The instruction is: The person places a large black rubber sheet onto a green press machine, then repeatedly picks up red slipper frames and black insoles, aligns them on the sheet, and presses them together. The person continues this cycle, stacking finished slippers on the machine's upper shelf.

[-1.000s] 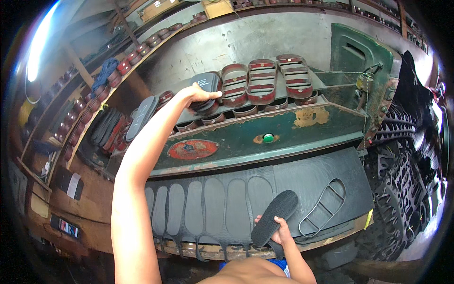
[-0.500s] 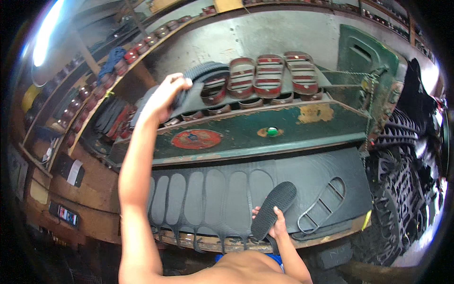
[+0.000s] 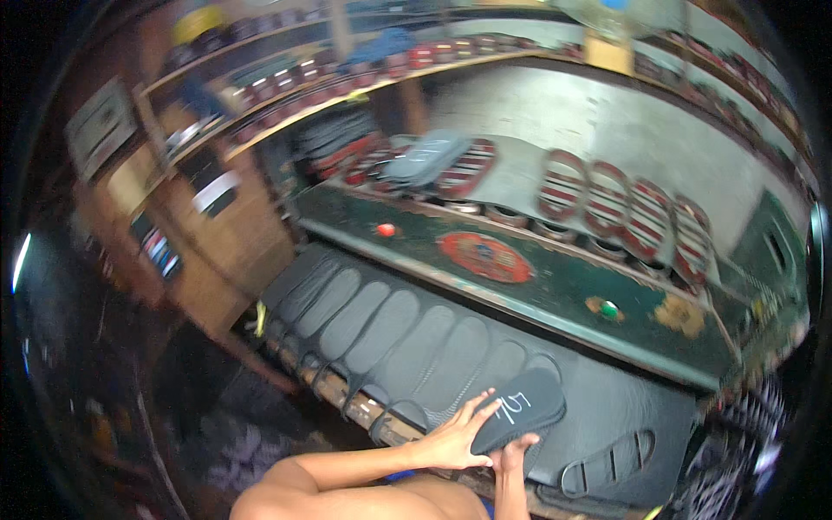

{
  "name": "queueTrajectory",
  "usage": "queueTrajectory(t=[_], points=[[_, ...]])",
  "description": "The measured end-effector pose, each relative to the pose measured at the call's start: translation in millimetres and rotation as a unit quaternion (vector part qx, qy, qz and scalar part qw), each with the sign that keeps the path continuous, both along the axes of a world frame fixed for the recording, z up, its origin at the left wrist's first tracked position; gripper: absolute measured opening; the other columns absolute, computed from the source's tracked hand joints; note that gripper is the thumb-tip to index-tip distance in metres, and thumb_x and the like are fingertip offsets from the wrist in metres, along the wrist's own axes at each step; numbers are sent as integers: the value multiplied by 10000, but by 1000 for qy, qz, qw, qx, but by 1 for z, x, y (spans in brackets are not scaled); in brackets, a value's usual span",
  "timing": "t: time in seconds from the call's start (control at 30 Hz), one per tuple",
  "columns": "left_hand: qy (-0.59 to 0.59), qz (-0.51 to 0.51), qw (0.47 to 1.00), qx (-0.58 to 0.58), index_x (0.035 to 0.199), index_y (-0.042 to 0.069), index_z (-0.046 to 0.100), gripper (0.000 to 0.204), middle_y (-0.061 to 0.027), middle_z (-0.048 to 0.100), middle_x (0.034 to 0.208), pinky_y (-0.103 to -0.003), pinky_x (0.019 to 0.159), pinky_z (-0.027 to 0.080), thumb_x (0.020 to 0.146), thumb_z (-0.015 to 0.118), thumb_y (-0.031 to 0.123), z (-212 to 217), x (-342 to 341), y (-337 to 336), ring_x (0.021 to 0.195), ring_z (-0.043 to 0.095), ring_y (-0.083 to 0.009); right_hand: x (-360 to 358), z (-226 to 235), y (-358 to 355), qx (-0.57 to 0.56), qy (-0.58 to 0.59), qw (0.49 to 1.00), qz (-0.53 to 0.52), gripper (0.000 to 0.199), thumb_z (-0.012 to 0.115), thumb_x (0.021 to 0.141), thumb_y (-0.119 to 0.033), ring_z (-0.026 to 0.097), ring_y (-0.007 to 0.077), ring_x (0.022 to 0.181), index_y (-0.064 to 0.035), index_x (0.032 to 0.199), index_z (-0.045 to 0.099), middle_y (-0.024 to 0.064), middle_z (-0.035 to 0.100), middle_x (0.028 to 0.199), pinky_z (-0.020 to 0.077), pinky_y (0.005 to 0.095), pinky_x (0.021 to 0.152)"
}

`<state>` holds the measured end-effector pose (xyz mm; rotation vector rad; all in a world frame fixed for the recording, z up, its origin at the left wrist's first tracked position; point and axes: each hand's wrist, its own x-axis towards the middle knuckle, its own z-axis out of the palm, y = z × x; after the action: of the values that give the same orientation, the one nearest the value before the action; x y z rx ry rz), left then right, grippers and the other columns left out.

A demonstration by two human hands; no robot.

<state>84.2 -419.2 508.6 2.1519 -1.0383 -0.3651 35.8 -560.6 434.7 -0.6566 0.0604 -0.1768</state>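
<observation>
A dark sole-shaped cutout [image 3: 522, 407] with white chalk marks on it lies over the black rubber sheet [image 3: 624, 407]. My right hand [image 3: 513, 452] grips its near end from below. My left hand [image 3: 452, 436] rests flat on its left edge with the fingers spread. The sheet shows several sole-shaped holes [image 3: 390, 334] in a row to the left of the cutout.
Behind the sheet stands a green press machine [image 3: 555, 290] with a red round plate [image 3: 485, 256]. Red-and-white striped sole dies [image 3: 607, 195] line its top. A wooden cabinet [image 3: 217, 234] and shelves of stacked soles [image 3: 347, 78] fill the left and back.
My left arm has come down from the dies on top of the machine to the cutout. The view has swung left and tilted.
</observation>
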Motion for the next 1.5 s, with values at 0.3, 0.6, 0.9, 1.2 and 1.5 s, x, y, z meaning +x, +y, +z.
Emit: queueTrajectory(t=[0.3, 0.6, 0.9, 1.2, 1.5], points=[[45, -65, 995, -64, 1639, 101, 87, 1161, -276, 230, 1612, -511, 1203, 336, 809, 835, 413, 5, -2, 51, 1468, 335, -475, -6, 36, 14, 20, -35, 999, -11, 1238, 710, 656, -826, 474, 341, 1392, -55, 1554, 347, 123, 502, 1511, 379, 538, 1189], [430, 27, 865, -257, 1559, 34, 283, 805, -110, 463, 1478, -373, 1162, 355, 990, 681, 441, -45, 1, 78, 1383, 409, -208, 0, 41, -15, -56, -33, 998, 1, 1035, 809, 665, -441, 520, 314, 1294, -43, 1515, 373, 114, 538, 1402, 419, 481, 1128], [8, 29, 995, -91, 1378, 71, 469, 631, -173, 551, 1254, -458, 1033, 448, 844, 796, 153, -64, 88, 130, 1206, 558, -369, 27, -52, -81, -363, 76, 925, -84, 871, 845, 691, -31, 559, 276, 1175, -43, 1450, 418, 113, 581, 1264, 439, 403, 1074], [-1, 139, 960, -244, 1443, 44, 346, 918, -199, 396, 1390, -448, 1187, 309, 681, 855, -10, -142, 77, 112, 1371, 407, -374, 32, -70, -65, -540, 46, 833, -113, 915, 748, 659, 32, 468, 288, 1315, -59, 1503, 404, 162, 494, 1399, 346, 415, 1152], [58, 45, 996, -45, 1323, 17, 476, 577, -227, 569, 1283, -506, 974, 509, 911, 744, 318, -104, 101, 125, 1180, 594, -442, 48, -58, -74, -542, 130, 828, -63, 863, 871, 643, -97, 469, 278, 1236, -45, 1402, 463, 146, 514, 1301, 332, 397, 1137]])
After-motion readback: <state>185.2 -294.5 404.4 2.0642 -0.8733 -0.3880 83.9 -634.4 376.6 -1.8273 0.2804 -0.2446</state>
